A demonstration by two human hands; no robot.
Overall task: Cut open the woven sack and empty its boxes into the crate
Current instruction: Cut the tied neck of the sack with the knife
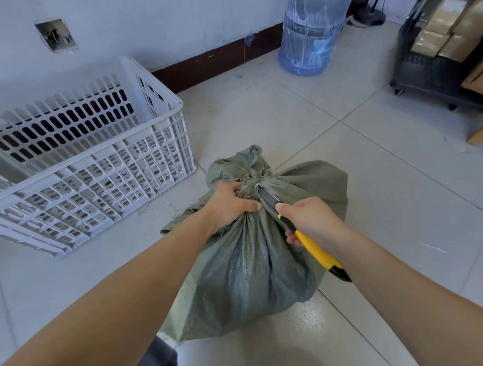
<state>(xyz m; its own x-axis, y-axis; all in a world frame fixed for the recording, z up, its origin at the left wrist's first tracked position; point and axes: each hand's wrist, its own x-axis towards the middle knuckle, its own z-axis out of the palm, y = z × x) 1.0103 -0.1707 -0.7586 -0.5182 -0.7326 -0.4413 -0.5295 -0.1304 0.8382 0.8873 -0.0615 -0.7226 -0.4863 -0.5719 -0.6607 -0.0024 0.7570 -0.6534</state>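
To your left stands the white plastic crate (pixel 119 174), tilted toward you by the wide lens, its open top close enough that the sack can likely be tipped straight in. Its left end runs out of frame, and a grey shape inside it at the far left is too unclear to name.

Your left hand (pixel 231 204) is clenched round the bunched neck of the sack just below the tie (pixel 250 183), which looks meant to keep the cloth taut and steady for the blade. The green woven sack (pixel 247 269) sits on the floor tiles between your arms, just beside the crate, and is closed at the top. No boxes show, as the cloth hides whatever it holds.

The yellow utility knife (pixel 315 249) points up and left, with its blade tip at the frayed tie and next to your left thumb, so mind that thumb. Whether the tie is already nicked cannot be made out among the loose threads.

Your right hand (pixel 313 222) is wrapped round the knife's handle with the thumb laid along the top. The fingers underneath are mostly hidden.

Further right, well apart, are a blue water jug (pixel 310 39) against the wall and a black cart (pixel 433 75) stacked with cardboard boxes (pixel 440 33), both cut off by the frame's edge.
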